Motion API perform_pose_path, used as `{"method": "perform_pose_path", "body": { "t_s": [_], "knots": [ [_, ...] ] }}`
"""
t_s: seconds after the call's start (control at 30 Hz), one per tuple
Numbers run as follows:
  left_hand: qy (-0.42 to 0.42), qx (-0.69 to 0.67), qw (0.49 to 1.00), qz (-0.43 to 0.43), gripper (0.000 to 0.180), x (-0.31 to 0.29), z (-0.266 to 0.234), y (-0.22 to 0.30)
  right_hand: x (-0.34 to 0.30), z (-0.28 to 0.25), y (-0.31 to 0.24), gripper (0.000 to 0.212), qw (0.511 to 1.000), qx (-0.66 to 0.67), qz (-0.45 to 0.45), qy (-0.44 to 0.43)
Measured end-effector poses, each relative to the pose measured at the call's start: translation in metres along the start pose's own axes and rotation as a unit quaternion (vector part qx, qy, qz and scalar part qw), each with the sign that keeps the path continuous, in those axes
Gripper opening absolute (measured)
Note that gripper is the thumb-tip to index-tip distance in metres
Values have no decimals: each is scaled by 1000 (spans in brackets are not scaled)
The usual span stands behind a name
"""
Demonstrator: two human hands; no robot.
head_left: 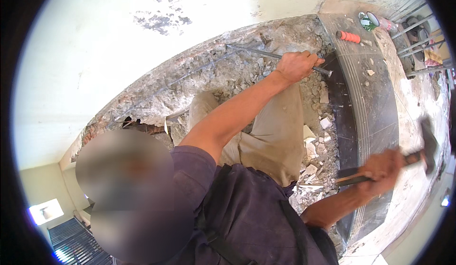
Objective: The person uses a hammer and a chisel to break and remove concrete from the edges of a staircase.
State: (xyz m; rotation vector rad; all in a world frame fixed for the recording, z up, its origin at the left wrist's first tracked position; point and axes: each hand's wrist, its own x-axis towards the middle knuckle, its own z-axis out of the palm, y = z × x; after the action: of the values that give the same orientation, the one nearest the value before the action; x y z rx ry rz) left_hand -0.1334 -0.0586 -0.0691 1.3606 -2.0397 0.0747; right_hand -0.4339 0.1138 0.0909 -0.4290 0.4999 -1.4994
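Observation:
My left hand (298, 66) is wrapped round a long steel chisel (260, 52). Its far tip rests at the broken foot of the wall (223, 42), and its struck end sticks out past my fingers to the right. In my right hand (382, 170) is a hammer (428, 146), gripped by the handle and held out to the right, away from the chisel. The hammer head and that hand are smeared by motion. Rough broken concrete (199, 77) with loose chips lies under the chisel and around my bent legs (273, 132).
A dark stone step (375, 103) with grooved lines borders the rubble on the right. On it lie an orange-handled tool (349, 37) and small chips. Beyond are a green-and-white cup (366, 22), a bottle (387, 25) and metal bars (422, 32). Tile shards (311, 148) lie by my legs.

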Motion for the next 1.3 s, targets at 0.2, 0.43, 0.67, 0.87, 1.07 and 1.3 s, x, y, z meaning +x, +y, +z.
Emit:
{"method": "perform_pose_path", "body": {
  "t_s": [0.2, 0.43, 0.67, 0.87, 1.07, 1.3],
  "knots": [
    [26, -18, 999, -2, 22, 13, -6, -1, 56, 13, 75, 33, 938, -116, -276, 176],
    [-7, 11, 1000, 9, 28, 1, 3, -6, 15, 0, 83, 24, 963, -107, 210, 133],
    [-45, -10, 999, -21, 23, 9, -14, -3, 28, 17, -37, 34, 946, -82, -313, -22],
    [-35, -13, 999, -5, 18, 10, -8, -5, 38, 11, 130, 12, 953, -43, 285, 91],
    [-76, 7, 997, -9, 19, 9, -4, 1, 10, 10, 27, 24, 985, -70, 146, 60],
    [-20, -20, 1000, -4, 16, 15, -12, -1, 44, 38, -5, 36, 881, -69, -448, 135]
  ]
}}
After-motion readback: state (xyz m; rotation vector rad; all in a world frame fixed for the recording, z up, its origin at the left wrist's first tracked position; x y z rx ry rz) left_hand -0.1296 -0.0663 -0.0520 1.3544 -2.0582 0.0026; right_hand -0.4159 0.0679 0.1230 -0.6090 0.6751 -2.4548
